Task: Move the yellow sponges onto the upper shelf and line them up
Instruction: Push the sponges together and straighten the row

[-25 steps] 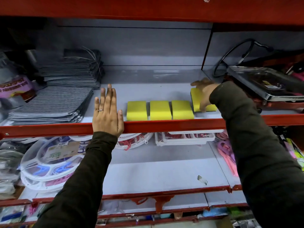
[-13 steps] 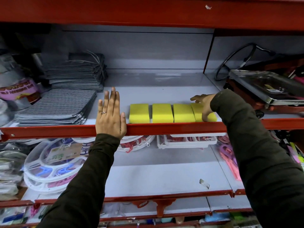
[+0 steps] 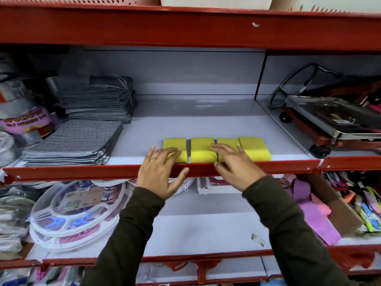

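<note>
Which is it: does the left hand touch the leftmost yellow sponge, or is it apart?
Touching. The head view shows the left hand with its fingers lying flat over the leftmost yellow sponge, with no gap visible between them.

Both hands are held flat, palms down, fingers spread: the left hand (image 3: pixel 159 174) beside the right hand (image 3: pixel 233 164), thumbs seemingly tucked lower.

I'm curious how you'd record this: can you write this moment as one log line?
stage: lining up | sponges: four in a row on upper shelf | left hand: flat on leftmost sponge | right hand: flat on third sponge
</note>
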